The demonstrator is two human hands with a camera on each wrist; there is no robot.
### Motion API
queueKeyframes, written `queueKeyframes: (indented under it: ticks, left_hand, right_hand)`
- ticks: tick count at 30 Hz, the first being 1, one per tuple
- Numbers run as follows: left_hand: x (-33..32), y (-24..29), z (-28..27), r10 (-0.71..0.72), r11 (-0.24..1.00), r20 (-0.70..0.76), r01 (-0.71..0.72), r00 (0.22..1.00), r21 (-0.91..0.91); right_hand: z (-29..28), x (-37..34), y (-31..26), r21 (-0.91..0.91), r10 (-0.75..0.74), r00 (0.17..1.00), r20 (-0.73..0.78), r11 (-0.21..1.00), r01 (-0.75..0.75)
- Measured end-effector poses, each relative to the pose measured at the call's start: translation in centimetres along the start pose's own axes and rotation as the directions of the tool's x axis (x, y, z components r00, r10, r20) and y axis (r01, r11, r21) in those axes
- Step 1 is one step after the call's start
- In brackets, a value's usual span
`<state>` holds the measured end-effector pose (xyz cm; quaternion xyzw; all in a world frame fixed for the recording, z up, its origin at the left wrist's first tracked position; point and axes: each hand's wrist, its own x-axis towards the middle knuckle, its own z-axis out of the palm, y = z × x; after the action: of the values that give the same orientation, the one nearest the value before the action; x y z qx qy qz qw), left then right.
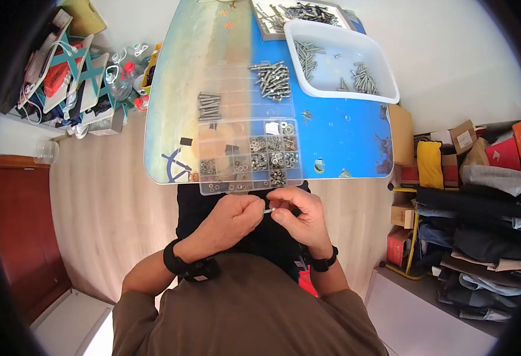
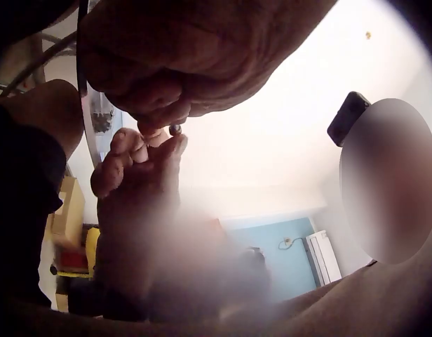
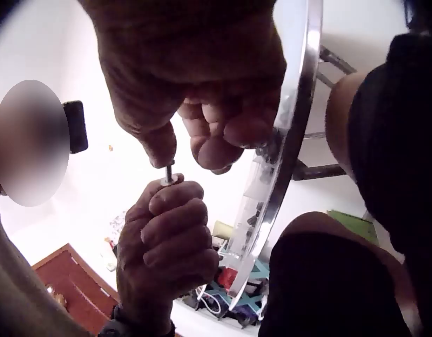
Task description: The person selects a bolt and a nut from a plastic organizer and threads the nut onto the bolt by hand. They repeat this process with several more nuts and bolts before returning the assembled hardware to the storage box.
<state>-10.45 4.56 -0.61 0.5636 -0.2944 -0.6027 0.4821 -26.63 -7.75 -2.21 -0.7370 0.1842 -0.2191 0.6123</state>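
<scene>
My left hand (image 1: pixel 235 218) is in a loose fist in front of the table edge and grips a small metal bolt (image 3: pixel 169 173). A flat round washer-like disc (image 3: pixel 170 181) sits at the fist's end of the bolt. My right hand (image 1: pixel 303 218) pinches the other end, its thumb tip (image 3: pixel 160 149) right against the shaft. The remaining right fingers are bent and apart from the bolt. In the left wrist view, the dark round end of the bolt (image 2: pixel 175 130) shows between the two hands.
A clear compartment box (image 1: pixel 251 120) with nuts and washers overhangs the table's near edge, bolts lying in its lid section. Behind stands a white tub (image 1: pixel 331 95) of bolts. A shallow box (image 1: pixel 264 36) of hardware is at the back. Shelves with folded clothes (image 1: pixel 486 243) stand right.
</scene>
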Motion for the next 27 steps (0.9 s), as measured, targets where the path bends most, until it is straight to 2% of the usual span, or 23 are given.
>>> queueKeyframes:
  ticks: [2, 4, 6, 10, 16, 18, 20, 22, 26, 27]
  left_hand:
    - [0.1, 0.1, -0.2, 0.036, 0.999, 0.0, -0.036, 0.999, 0.025]
    - [-0.1, 0.3, -0.3, 0.004, 0.998, -0.029, -0.002, 1.0, 0.07]
    - [0.2, -0.2, -0.3, 0.01, 0.997, -0.03, -0.008, 0.999, 0.075]
    - [0.6, -0.6, -0.1, 0.063, 0.991, 0.023, -0.065, 0.998, 0.121]
    - [0.7, 0.1, 0.1, 0.043, 0.989, -0.053, -0.034, 0.998, 0.146]
    - [0.8, -0.6, 0.1, 0.055, 0.986, -0.033, -0.048, 0.998, 0.161]
    - [0.9, -0.8, -0.1, 0.07, 0.982, -0.028, -0.064, 0.997, 0.176]
    - [0.9, -0.9, -0.1, 0.051, 0.985, -0.008, -0.049, 0.999, 0.167]
    - [0.8, -0.2, 0.3, 0.06, 0.987, -0.084, -0.047, 0.995, 0.152]
    - [0.8, -0.1, 0.3, 0.114, 0.976, -0.118, -0.09, 0.986, 0.196]
  right_hand:
    - [-0.6, -0.9, 0.7, 0.014, 0.019, 1.0, 0.007, 1.0, -0.019]
    - [-0.7, -1.0, 0.9, 0.037, 0.046, 0.998, 0.031, 0.998, -0.047]
    - [-0.7, -1.2, 0.6, 0.091, 0.066, 0.998, -0.008, 0.994, -0.065]
    - [-0.3, -0.3, -0.3, -0.033, 0.034, 0.999, 0.03, 0.999, -0.033]
    - [-0.5, -0.3, -0.7, 0.032, 0.05, 0.998, 0.041, 0.998, -0.051]
    - [-0.4, -0.2, -0.8, 0.023, 0.038, 0.999, 0.033, 0.999, -0.038]
    - [-0.3, -0.3, -0.4, 0.03, 0.103, 0.993, 0.051, 0.994, -0.105]
    - [-0.3, -0.6, 0.0, 0.03, 0.107, 0.993, 0.056, 0.994, -0.108]
    - [0.1, -0.4, -0.3, 0.044, 0.181, 0.983, 0.002, 0.983, -0.181]
    - [0.0, -0.5, -0.3, 0.043, 0.181, 0.984, -0.003, 0.983, -0.181]
